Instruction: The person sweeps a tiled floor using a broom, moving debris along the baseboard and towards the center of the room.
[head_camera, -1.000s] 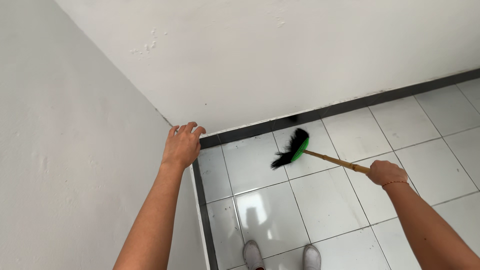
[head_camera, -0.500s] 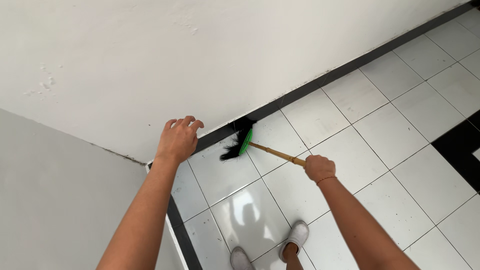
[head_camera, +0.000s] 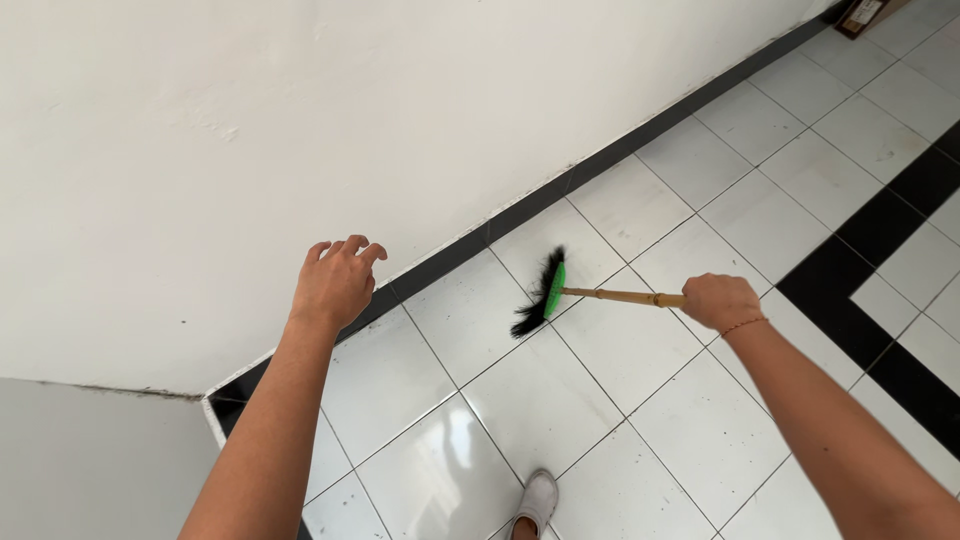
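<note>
In the head view, your right hand (head_camera: 718, 300) is closed in a fist around the bamboo handle (head_camera: 622, 296) of a small broom (head_camera: 548, 290), gripping it at the end nearest you, with a thin bracelet (head_camera: 742, 324) at the wrist. The handle runs nearly level across the picture to a green head (head_camera: 554, 289), and the black bristles (head_camera: 530, 308) fan away from it towards the lower left, their tips on the white floor tiles (head_camera: 540, 400) near a grout line. The broom sits a little out from the black skirting strip (head_camera: 560, 190) that runs along the foot of the white wall (head_camera: 300, 120). Your left hand (head_camera: 334, 282) holds nothing: its fingers are loosely curled and slightly spread, raised in front of the wall just above the skirting, and you cannot tell from here whether the fingertips touch the plaster. To the right, black inlay tiles (head_camera: 880, 225) form a dark band across the floor. One light grey shoe (head_camera: 535, 500) shows at the bottom edge, between your forearms. In the far upper right corner a brown cardboard box (head_camera: 866, 12) stands on the floor by the wall; what it contains is not visible.
</note>
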